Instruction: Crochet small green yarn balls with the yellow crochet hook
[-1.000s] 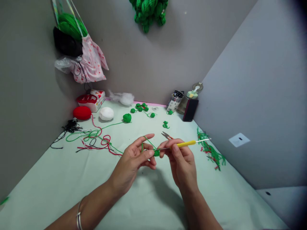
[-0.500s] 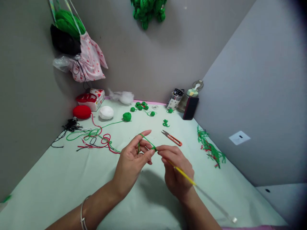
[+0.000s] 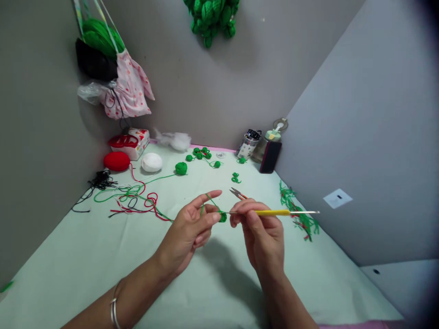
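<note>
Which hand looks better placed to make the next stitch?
Probably the right hand: it holds the yellow-handled hook, whose end reaches the green piece, while the left hand pinches that piece and carries the yarn.

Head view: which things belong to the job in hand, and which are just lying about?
In the job:
small green piece, pinched by left hand
green yarn, looped over that hand
yellow-handled hook, in right hand
green ball, probably the feed

Lying about:
snips, partly hidden
red ball
white ball
phone
yarn scraps
</note>
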Action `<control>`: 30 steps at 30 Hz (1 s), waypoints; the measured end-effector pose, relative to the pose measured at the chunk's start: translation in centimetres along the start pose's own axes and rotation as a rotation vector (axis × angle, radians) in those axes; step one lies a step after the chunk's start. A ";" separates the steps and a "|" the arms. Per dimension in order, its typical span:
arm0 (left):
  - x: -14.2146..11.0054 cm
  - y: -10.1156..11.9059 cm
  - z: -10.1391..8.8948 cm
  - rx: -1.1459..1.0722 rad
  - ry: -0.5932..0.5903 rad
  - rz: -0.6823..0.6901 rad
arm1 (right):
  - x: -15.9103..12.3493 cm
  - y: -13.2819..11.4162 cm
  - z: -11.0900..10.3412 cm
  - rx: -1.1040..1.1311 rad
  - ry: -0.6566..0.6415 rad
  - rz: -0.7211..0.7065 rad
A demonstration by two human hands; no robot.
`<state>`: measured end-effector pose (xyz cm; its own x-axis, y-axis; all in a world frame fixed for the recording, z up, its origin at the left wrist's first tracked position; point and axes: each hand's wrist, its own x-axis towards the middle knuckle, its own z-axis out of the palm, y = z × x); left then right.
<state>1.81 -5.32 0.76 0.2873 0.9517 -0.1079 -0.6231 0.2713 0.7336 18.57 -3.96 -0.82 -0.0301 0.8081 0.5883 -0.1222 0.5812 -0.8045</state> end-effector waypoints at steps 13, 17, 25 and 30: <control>0.5 -0.7 -0.2 -0.077 0.021 -0.086 | -0.8 0.1 -0.3 -0.386 0.007 -0.225; 0.5 -0.5 0.0 -0.058 0.044 -0.007 | 0.0 0.1 -0.4 -0.021 0.036 0.056; 0.4 -1.3 0.2 0.039 0.043 0.054 | -0.2 0.7 -0.2 0.055 0.045 0.178; 0.3 -1.1 0.0 0.012 0.038 0.047 | 0.1 0.4 -0.1 0.169 0.078 0.260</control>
<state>2.59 -5.29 -0.08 0.2296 0.9683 -0.0985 -0.6266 0.2245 0.7463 18.66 -3.64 -1.10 -0.0070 0.9361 0.3517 -0.2840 0.3354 -0.8982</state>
